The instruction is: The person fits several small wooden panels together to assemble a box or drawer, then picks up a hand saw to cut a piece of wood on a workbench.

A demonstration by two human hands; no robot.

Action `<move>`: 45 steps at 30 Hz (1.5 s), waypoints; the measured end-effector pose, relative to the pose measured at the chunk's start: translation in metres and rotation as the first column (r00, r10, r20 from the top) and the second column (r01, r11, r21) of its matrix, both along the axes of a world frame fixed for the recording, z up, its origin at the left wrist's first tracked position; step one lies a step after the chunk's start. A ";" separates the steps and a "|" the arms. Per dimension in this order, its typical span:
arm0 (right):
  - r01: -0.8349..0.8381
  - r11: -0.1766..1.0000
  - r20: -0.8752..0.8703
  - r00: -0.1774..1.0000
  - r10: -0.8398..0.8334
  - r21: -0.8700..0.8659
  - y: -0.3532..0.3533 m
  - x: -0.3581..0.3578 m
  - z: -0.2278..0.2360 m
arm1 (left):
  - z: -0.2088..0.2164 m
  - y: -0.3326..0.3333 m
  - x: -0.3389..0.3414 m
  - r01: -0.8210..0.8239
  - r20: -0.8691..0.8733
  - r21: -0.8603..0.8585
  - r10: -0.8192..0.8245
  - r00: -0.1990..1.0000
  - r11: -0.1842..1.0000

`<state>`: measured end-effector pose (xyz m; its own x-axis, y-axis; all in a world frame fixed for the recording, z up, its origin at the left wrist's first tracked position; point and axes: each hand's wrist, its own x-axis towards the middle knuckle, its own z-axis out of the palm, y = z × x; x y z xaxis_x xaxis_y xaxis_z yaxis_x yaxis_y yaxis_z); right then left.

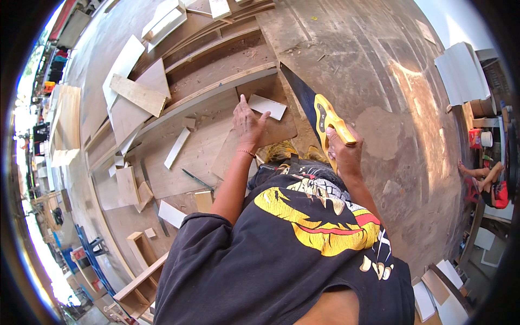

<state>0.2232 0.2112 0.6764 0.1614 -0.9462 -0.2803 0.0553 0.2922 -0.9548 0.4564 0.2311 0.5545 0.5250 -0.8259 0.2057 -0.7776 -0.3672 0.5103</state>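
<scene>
My right hand [345, 150] is wrapped round the yellow handle [331, 122] of a handsaw. The saw's dark blade [299, 89] slants up and left from the handle, along the right edge of the wooden work surface [208, 138]. My left hand [248, 125] rests with fingers and thumb spread over thin brown board. Its thumb reaches the near side of a short white-faced wood block [268, 106], which lies loose-looking on the board. Whether the thumb presses on the block, I cannot tell. The blade is apart from the block.
Offcuts lie at left, among them a narrow white strip [177, 148] and a brown block [128, 185]. A dark pencil-like rod [198, 178] lies near my left forearm. Farther off are a plank [138, 95] and stacked boards [66, 119]. Another person [494, 184] sits at far right.
</scene>
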 end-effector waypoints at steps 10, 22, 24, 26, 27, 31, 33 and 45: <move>0.029 0.999 -0.065 0.997 -0.032 -0.041 -0.001 -0.003 -0.007 | 0.005 -0.033 -0.002 -0.036 -0.190 -0.039 0.028 0.981 0.999; -0.021 0.995 -0.182 0.983 0.004 -0.094 0.000 -0.006 -0.015 | 0.022 -0.081 0.006 0.182 -0.273 -0.152 -0.218 0.937 0.971; -0.003 0.995 -0.185 0.983 -0.016 -0.101 0.000 -0.006 -0.015 | 0.031 -0.084 0.006 0.162 -0.414 -0.168 -0.219 0.884 0.972; 0.003 0.994 -0.187 0.982 -0.024 -0.109 0.000 -0.007 -0.015 | 0.041 -0.084 0.007 0.156 -0.486 -0.223 -0.248 0.838 0.962; 0.006 0.994 -0.193 0.981 -0.027 -0.112 -0.001 -0.007 -0.015 | 0.050 -0.083 0.005 0.214 -0.383 -0.273 -0.310 0.870 0.938; -0.001 1.000 -0.197 0.980 0.003 0.007 -0.002 -0.009 -0.012 | 0.083 -0.059 -0.015 0.362 -0.110 -0.381 -0.431 0.896 0.851; 0.003 0.999 -0.178 0.984 -0.009 -0.033 -0.001 -0.007 -0.012 | 0.063 -0.046 -0.019 0.417 0.005 -0.380 -0.449 0.894 0.826; -0.008 0.995 -0.163 0.987 -0.009 -0.101 -0.002 -0.006 -0.016 | 0.026 -0.006 -0.025 0.348 -0.058 -0.349 -0.391 0.919 0.870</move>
